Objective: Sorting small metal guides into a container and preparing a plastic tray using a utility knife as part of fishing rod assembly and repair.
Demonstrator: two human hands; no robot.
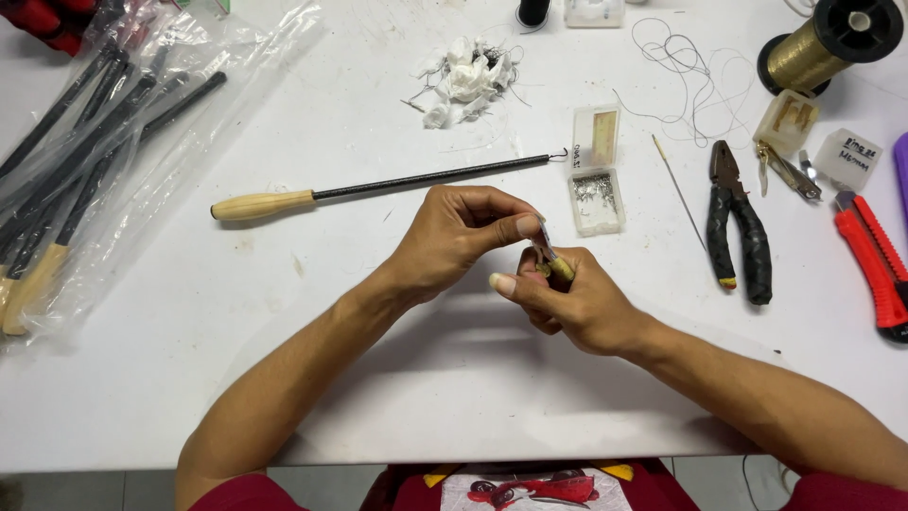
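Note:
Both hands meet over the middle of the white table (378,378). My left hand (454,237) pinches the upper end of a small thin piece (547,248) between thumb and forefinger. My right hand (577,303) grips its lower, yellowish end (561,269) in closed fingers. What the small piece is, I cannot tell. Just behind the hands lies a thin black rod with a pale wooden handle (263,203) and a tiny hook at its tip (560,153).
An open clear plastic box of small metal parts (596,189) sits behind the hands. Black pliers (738,227), a needle (677,189), a red cutter (875,270), gold thread spool (823,47) and loose thread (690,76) lie right. Bagged rods (85,151) lie left; white scraps (468,76) behind.

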